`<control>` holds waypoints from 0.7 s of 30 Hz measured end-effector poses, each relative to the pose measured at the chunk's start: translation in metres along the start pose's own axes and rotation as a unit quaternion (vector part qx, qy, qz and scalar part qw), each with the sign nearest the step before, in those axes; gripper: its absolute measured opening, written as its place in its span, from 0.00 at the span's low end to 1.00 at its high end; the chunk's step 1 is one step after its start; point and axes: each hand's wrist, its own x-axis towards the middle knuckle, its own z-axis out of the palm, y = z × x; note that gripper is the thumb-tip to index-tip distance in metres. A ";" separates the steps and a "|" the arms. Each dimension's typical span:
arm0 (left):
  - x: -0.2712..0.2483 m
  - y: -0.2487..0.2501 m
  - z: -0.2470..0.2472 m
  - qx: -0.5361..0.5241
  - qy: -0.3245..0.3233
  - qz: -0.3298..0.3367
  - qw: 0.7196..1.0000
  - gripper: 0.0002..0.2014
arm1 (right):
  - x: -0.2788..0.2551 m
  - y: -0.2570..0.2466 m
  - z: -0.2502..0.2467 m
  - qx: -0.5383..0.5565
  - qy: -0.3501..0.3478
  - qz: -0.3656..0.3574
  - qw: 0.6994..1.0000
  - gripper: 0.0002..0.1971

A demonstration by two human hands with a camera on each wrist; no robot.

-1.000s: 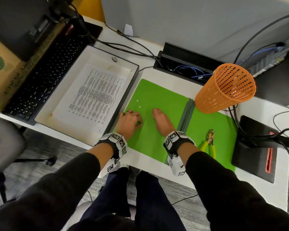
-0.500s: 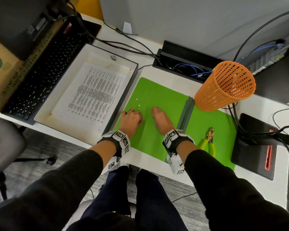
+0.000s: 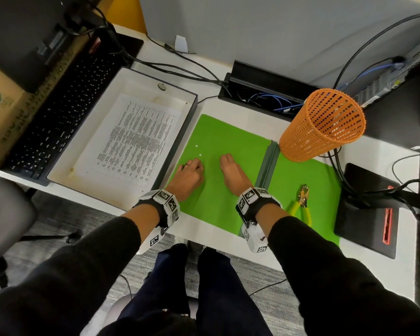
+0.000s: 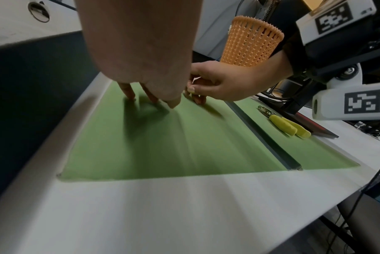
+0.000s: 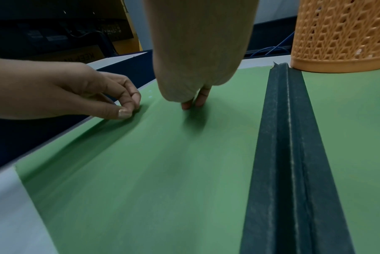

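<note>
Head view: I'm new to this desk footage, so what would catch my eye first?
A bright green folder lies open flat in the middle, with the left hand and the right hand resting fingertips on its left flap. An orange mesh basket stands at the right flap's far end, and yellow-handled pliers lie on that flap nearer the person.

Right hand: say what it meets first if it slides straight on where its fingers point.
Nothing on the green folder: the right hand has a free way to its far edge; beyond, probably the paper box corner.
</note>
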 end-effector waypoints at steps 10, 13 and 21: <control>0.051 0.011 -0.072 -0.099 0.053 0.034 0.993 0.06 | 0.010 -0.011 -0.068 -0.014 0.085 -0.019 0.996 0.24; 0.082 0.029 -0.108 -0.144 0.115 0.060 0.981 0.03 | 0.010 -0.013 -0.113 0.015 0.164 -0.014 0.986 0.22; 0.143 0.141 -0.179 -0.211 0.194 0.229 0.930 0.01 | -0.032 0.058 -0.229 0.046 0.313 0.090 0.944 0.06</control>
